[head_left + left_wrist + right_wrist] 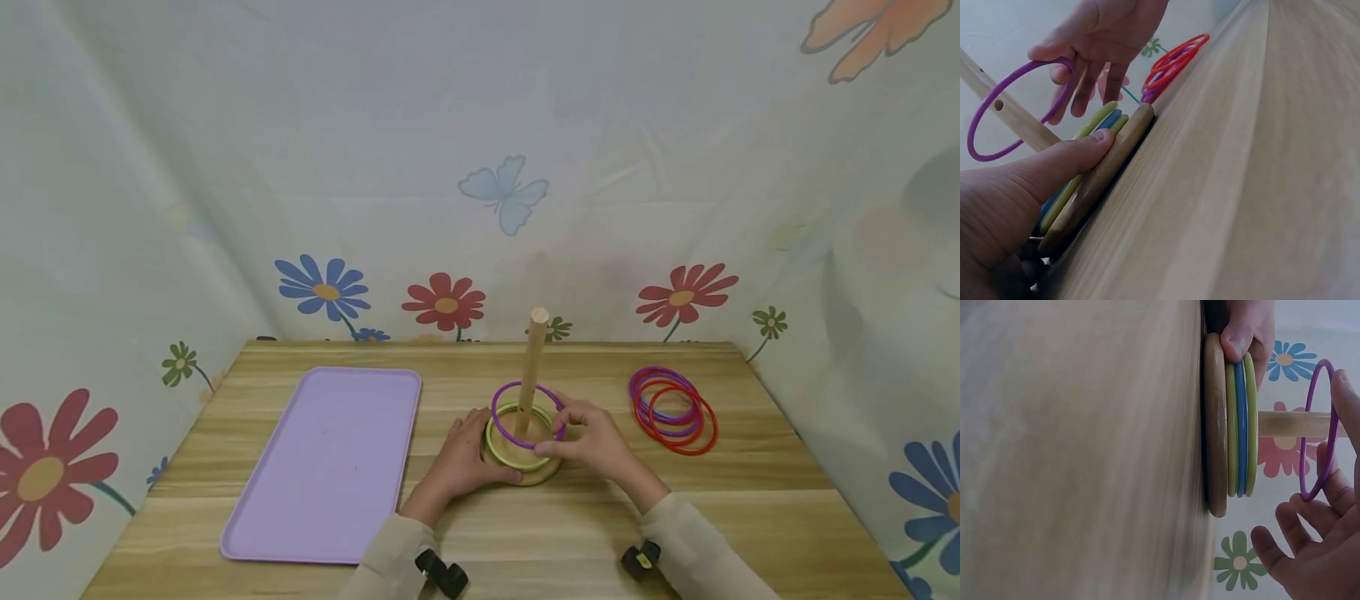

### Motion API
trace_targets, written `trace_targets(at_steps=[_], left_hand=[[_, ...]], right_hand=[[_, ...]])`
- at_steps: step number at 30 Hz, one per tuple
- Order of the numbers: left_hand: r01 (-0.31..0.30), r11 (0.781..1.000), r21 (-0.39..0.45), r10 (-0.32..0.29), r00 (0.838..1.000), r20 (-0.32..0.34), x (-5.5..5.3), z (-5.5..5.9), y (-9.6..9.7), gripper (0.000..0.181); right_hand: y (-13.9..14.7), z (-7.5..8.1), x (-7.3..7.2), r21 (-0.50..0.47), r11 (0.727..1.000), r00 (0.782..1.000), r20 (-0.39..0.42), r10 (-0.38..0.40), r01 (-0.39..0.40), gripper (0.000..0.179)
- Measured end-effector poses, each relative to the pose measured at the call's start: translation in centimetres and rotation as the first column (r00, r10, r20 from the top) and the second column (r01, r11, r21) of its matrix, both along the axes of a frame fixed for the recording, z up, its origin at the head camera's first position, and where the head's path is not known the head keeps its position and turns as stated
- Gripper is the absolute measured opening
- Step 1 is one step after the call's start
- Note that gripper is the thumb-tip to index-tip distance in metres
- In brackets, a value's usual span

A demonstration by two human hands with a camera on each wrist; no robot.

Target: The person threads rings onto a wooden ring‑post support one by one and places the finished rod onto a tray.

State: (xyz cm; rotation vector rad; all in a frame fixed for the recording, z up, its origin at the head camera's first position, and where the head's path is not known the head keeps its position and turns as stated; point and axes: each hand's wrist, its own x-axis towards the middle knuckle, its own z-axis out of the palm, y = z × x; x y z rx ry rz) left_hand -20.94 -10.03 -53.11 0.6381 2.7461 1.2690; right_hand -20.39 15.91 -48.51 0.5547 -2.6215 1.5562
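A wooden post (532, 354) rises from a round wooden base (1215, 425) on the table. Stacked on the base around the post are a lower green ring (1231, 425), a blue ring (1242, 425) and an upper green ring (1251, 425). My left hand (467, 457) grips the left side of the base, its thumb against the edges of the base and stacked rings. Above that stack, my right hand (596, 437) pinches a purple ring (1303, 450) at its right side. This ring encircles the post, raised and tilted, apart from the rings below.
To the right on the table (765, 492) lies a loose pile of red rings (712, 429) and purple rings (634, 385), overlapping each other. A lilac tray (322, 467) lies at the left. Behind the table hangs a flower-patterned cloth (375, 167).
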Motion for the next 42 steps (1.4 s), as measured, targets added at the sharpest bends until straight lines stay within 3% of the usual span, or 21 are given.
trace_targets(at_steps=[9,33,42], left_hand=[[0.005,1.0,0.005,-0.005,1.0,-0.009,-0.1,-0.1,0.0,0.119],[-0.011,1.0,-0.017,0.011,1.0,-0.007,0.1,-0.1,0.0,0.122],[-0.012,1.0,-0.017,0.012,1.0,-0.003,0.1,-0.1,0.1,0.122]], right_hand=[[-0.1,-0.5,-0.3,0.026,0.997,0.995,0.072,0.075,-0.077,0.034],[0.1,-1.6,-1.4,0.146,0.968,0.979,0.051,0.199,-0.205,0.033],[0.1,-1.6,-1.3,0.116,0.961,0.968,0.057,0.245,-0.25,0.037]])
